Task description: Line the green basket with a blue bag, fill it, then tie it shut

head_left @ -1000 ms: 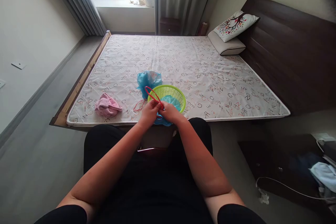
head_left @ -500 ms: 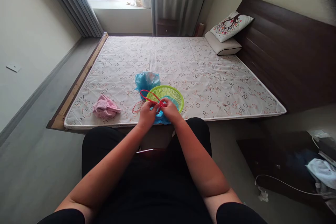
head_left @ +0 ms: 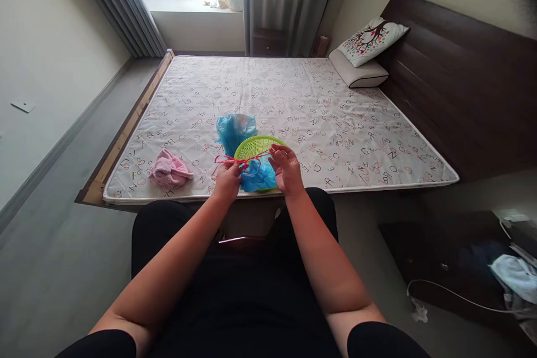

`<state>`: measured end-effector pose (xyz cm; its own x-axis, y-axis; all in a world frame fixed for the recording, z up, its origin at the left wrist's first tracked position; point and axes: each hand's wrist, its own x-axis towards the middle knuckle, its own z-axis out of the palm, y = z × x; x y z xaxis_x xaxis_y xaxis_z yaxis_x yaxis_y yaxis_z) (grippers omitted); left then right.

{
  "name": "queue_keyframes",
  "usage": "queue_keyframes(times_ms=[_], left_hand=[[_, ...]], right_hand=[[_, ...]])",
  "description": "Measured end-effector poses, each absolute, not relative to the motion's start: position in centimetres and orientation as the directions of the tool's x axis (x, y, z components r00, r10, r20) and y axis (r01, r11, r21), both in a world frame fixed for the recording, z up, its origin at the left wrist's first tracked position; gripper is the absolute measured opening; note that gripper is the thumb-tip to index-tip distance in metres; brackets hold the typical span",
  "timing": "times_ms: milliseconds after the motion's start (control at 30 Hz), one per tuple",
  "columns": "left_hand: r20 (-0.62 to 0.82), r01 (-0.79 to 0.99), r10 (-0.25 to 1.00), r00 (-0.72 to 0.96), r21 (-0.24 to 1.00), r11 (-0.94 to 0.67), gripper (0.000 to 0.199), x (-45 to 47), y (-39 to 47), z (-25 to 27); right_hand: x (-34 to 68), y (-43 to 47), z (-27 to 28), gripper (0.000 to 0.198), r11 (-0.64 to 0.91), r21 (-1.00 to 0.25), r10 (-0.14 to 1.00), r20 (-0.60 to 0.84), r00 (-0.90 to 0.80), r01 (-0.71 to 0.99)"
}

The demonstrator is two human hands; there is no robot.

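A thin red cord (head_left: 250, 160) stretches between my two hands, with loops hanging off its left side. My left hand (head_left: 229, 180) is closed on the cord at the left. Higher and to the right, my right hand (head_left: 287, 169) pinches the cord's other part between thumb and fingers. Beneath and behind the hands stands a lime-green plastic basket (head_left: 245, 149), partly hidden by my right hand. A crumpled blue plastic bag (head_left: 257, 177) lies in it and over its near rim. Another blue bag (head_left: 235, 130) rests just behind the basket.
A pink cloth (head_left: 170, 170) lies on the patterned mattress (head_left: 319, 117) to the left. Two pillows (head_left: 359, 70) lean by the dark headboard (head_left: 444, 67). At the lower right stands a dark cabinet (head_left: 440, 246) with a white cable. My knees touch near the mattress edge.
My hands were close together at the cord and have moved apart. The right hand went right and up, the left slightly left, drawing the cord out between them.
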<state>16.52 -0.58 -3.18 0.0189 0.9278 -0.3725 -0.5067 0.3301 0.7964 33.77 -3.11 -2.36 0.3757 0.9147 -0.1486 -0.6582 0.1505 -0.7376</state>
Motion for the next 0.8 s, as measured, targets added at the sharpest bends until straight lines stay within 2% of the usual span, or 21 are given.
queue_keyframes(times_ms=[100,200,400,500,567,667,800], left_hand=[[-0.375,-0.637,0.915,0.148,0.672,0.378,0.005,16.1,-0.4,-2.9],[-0.358,-0.677,0.915,0.184,0.629,0.382,0.008,16.0,-0.3,-2.7],[-0.261,-0.674,0.961,0.090,0.695,0.252,0.027,15.0,1.6,-2.1],[-0.271,-0.669,0.962,0.028,0.710,0.219,0.029,14.6,2.7,-1.5],[-0.282,-0.669,0.958,0.048,0.703,0.240,0.028,14.8,2.8,-1.2],[-0.285,-0.679,0.955,0.082,0.685,0.263,0.028,15.6,2.4,-1.0],[-0.320,-0.761,0.944,0.079,0.593,0.265,0.033,16.4,1.7,-0.6]], right_hand=[[34.3,-2.7,-2.2,0.020,0.161,-0.601,0.839,-0.334,0.429,-0.783],[34.2,-2.6,-2.2,0.020,0.135,-0.554,0.799,-0.430,0.421,-0.821],[35.5,-2.1,-1.8,0.024,0.054,-0.640,0.845,-0.379,0.376,-0.767],[37.6,-1.3,-1.5,0.025,0.092,-0.724,0.806,-0.349,0.478,-0.684],[38.7,-0.9,-1.3,0.025,0.130,-0.752,0.764,-0.340,0.549,-0.647],[38.9,-1.0,-1.3,0.027,0.184,-0.758,0.753,-0.300,0.585,-0.626],[37.3,-2.2,-1.2,0.030,0.212,-0.702,0.842,-0.222,0.492,-0.680]])
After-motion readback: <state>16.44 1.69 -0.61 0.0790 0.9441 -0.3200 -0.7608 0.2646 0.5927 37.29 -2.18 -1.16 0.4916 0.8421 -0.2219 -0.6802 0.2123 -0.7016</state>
